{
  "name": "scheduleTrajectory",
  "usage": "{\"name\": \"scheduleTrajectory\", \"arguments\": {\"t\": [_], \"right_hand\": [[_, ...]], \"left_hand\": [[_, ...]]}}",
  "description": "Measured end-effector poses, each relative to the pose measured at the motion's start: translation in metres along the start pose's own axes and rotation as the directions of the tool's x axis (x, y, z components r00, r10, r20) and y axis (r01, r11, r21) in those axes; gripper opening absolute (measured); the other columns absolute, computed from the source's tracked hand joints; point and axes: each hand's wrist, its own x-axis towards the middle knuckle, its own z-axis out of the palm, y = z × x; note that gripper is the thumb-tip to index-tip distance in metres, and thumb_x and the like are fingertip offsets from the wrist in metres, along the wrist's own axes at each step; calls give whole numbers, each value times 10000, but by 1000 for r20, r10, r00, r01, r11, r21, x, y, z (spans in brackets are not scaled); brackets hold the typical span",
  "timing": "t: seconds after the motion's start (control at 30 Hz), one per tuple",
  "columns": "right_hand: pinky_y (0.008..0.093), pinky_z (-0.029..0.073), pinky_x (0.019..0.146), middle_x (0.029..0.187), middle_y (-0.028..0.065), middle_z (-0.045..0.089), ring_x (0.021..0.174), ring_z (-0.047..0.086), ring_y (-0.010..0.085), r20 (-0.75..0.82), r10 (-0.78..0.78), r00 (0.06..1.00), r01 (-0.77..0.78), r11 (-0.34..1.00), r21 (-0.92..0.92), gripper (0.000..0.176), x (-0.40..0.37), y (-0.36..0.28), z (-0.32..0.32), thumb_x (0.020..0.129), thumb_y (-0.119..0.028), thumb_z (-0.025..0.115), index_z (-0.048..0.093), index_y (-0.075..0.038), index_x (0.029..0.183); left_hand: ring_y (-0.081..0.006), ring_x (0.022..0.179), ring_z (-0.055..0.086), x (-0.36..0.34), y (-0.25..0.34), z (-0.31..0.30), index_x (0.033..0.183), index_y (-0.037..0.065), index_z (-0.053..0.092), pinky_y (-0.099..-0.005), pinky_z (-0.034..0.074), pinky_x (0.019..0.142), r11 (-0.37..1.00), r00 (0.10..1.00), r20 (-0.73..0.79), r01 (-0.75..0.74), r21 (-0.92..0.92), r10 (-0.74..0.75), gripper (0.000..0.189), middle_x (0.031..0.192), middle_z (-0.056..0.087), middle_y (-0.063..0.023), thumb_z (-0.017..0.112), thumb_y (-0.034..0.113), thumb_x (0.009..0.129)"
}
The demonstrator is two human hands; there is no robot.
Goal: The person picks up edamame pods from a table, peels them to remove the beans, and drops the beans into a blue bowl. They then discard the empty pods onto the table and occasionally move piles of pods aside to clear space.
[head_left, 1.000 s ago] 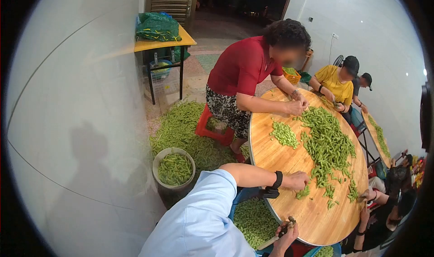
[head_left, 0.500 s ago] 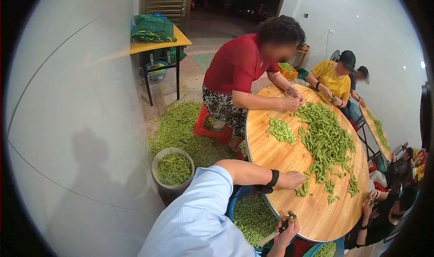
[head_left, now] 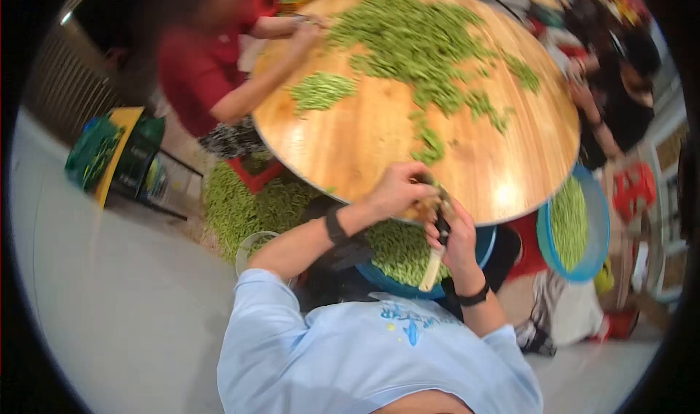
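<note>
My left hand (head_left: 399, 192) is closed, with its fingertips pinched together beside my right hand, at the near edge of the round wooden table (head_left: 350, 159). What those fingertips hold, if anything, is blurred. My right hand (head_left: 459, 235) is wrapped round a slim tool with a black part and a cream-coloured end (head_left: 432, 272) pointing down toward me. Its working tip is hidden between the hands. Beneath them stands a blue basin (head_left: 483, 246) of green beans (head_left: 397, 250). A small cluster of green pods (head_left: 429, 148) lies on the table beyond my hands.
A big heap of green pods (head_left: 408, 38) and a smaller pile of pale green beans (head_left: 323, 91) lie on the table. A person in red (head_left: 197, 79) works at the left, another in black (head_left: 620, 93) at the right. Pods (head_left: 248, 202) cover floor; another blue basin (head_left: 604, 224) stands right.
My left hand has come back from the pods on the table to meet my right hand at the table edge. The view has turned and tilted down.
</note>
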Motion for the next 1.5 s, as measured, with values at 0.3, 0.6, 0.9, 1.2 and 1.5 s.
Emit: {"name": "scheduleTrajectory", "arguments": {"t": [0.3, 0.6, 0.9, 1.2, 1.5], "right_hand": [[217, 392, 440, 863, 83, 541, 606, 501, 122, 72, -56, 996, 54, 998, 24, 378, -3, 15, -17, 985, -165, 446, 426, -59, 1347], [207, 376, 446, 829, 68, 521, 591, 458, 106, 148, -23, 989, 26, 999, -18, 404, -7, 9, -14, 985, -162, 447, 399, -66, 1374], [207, 370, 440, 784, 54, 498, 565, 430, 104, 78, -86, 993, 89, 995, -38, 357, -7, 16, -7, 975, -163, 474, 460, -76, 1321], [172, 332, 403, 732, 28, 441, 524, 385, 70, 254, 126, 959, -178, 965, 193, 251, -17, -10, -13, 964, -140, 488, 521, -42, 1192], [175, 306, 376, 741, 17, 431, 523, 366, 66, 186, 212, 959, -275, 852, 445, 144, -14, -2, -13, 946, -138, 519, 503, -85, 1079]], "left_hand": [[-101, 749, 629, -18, 1, 2, 1006, -12, 592, -217, 499, 603, 985, 982, 157, 126, -114, -107, 174, 880, 636, -53, 652, 25, 847], [-86, 706, 571, -17, -13, 2, 971, -3, 570, -226, 477, 598, 984, 996, 86, 48, -173, -34, 145, 843, 602, -24, 635, 4, 841], [-77, 740, 583, -20, -23, 6, 955, 18, 576, -227, 499, 637, 982, 981, -37, -188, 25, 189, 200, 831, 604, -12, 682, -27, 792], [-131, 730, 630, -12, -14, -9, 844, 36, 535, -265, 526, 594, 801, 912, 402, 302, -518, -84, 145, 820, 623, -54, 666, -16, 810], [-311, 655, 530, -28, 3, 12, 937, -49, 541, -382, 448, 566, 192, 632, 398, -660, 727, 665, 214, 751, 500, -147, 580, -39, 727]]}}
